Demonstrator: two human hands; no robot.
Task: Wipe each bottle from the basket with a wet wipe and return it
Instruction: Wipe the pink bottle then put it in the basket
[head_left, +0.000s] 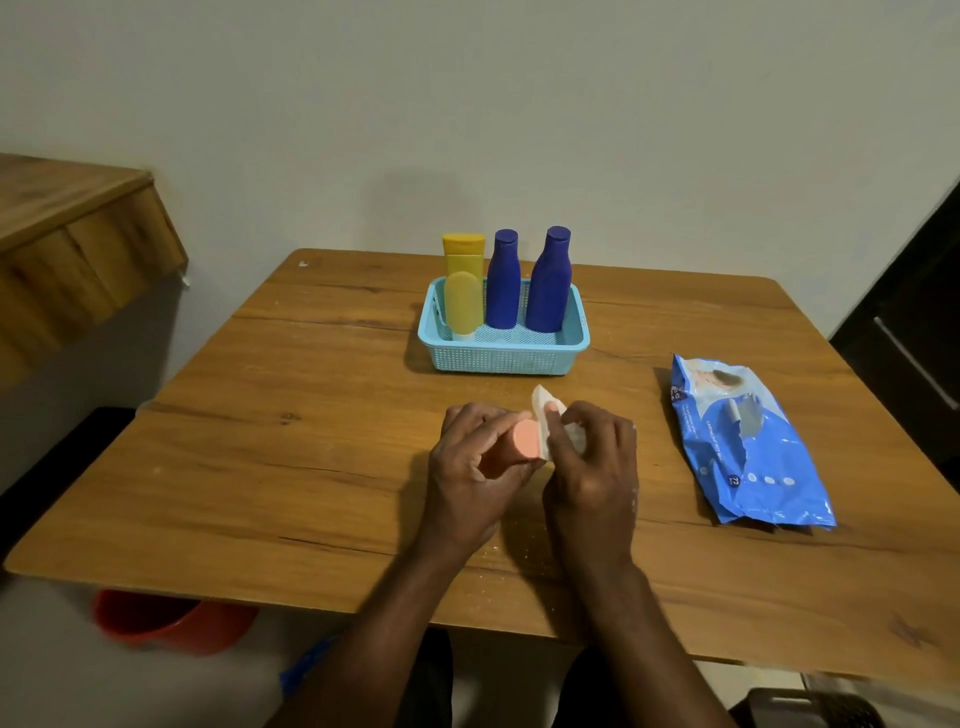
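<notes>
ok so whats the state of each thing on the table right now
left hand: gripping the orange bottle
right hand: pressing the wet wipe to that bottle
blue bottles: two, upright in the basket
yellow containers: two, in the basket
wipes pack: lying flat

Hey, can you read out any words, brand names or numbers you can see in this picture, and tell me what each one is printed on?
"72": the number near the lower end of the blue wet wipe pack, the only mark that reads, and only just.
Remaining print on the pack: too small and blurred to read.
Yellow bottles, blue bottles and basket: no text visible.
Orange bottle in the hands: no text visible.
</notes>
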